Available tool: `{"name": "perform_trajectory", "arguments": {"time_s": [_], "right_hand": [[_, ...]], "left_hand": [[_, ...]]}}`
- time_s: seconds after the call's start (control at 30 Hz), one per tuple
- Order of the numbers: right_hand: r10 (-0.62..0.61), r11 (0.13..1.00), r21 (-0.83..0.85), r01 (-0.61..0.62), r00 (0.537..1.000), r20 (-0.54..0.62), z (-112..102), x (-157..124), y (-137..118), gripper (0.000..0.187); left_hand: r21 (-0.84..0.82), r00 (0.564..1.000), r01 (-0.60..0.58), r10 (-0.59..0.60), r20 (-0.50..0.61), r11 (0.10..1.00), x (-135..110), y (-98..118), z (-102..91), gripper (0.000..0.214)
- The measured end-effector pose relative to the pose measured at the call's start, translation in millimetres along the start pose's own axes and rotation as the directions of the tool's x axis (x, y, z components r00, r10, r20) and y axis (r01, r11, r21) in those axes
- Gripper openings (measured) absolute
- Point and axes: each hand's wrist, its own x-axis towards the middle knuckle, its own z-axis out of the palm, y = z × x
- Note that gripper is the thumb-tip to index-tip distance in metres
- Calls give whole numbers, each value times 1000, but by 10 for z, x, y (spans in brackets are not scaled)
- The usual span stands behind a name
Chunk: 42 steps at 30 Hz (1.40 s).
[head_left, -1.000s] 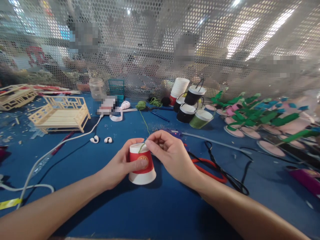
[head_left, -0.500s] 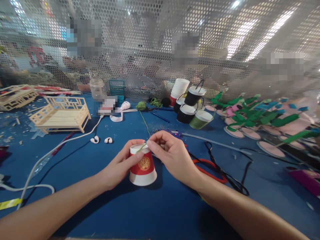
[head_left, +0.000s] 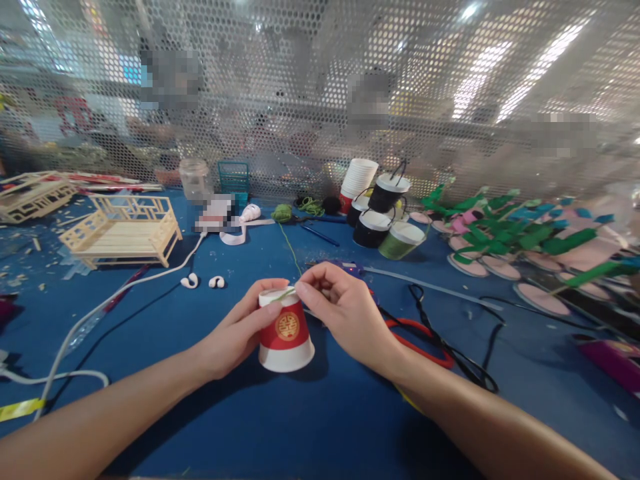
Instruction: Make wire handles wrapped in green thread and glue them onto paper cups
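A red and white paper cup [head_left: 286, 337] with a gold emblem stands upside down on the blue table. My left hand [head_left: 245, 320] is closed around its upper left side, the thumb near the top edge. Green yarn [head_left: 289, 244] runs from a small green ball [head_left: 282, 213] toward the cup, and a short length lies across the cup's upper edge. My right hand [head_left: 340, 300] pinches the yarn at the upper right of the cup; its other fingers are curled and partly hidden.
A wooden model bench [head_left: 123, 230] stands on the left, near white earbuds [head_left: 217, 282] and a white cable [head_left: 80, 327]. Behind are yarn-wrapped cups [head_left: 373, 228] and a cup stack [head_left: 361, 175]. A glue gun's black cord [head_left: 445, 333] and green craft plants [head_left: 530, 233] are on the right.
My left thumb has shifted slightly left along the cup, showing more of the emblem. The cup has turned or tilted a little; my right hand keeps its pinch almost in place.
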Motion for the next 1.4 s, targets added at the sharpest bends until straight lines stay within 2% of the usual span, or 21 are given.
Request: {"name": "perform_trajectory", "arguments": {"time_s": [0.3,0.6,1.4], "right_hand": [[13,1000,-7,-13,1000,3,-3,-3,6,10],[6,1000,-21,-6,1000,-8,-10,0,3,9],[-85,987,-138,80,996,-36,-39,25,58,12]], "left_hand": [[-22,999,25,-26,-25,999,-4,16,3,26],[-79,1000,16,-16,0,997,-6,40,3,24],[-79,1000,-19,18,-12,997,-21,96,0,30]]}}
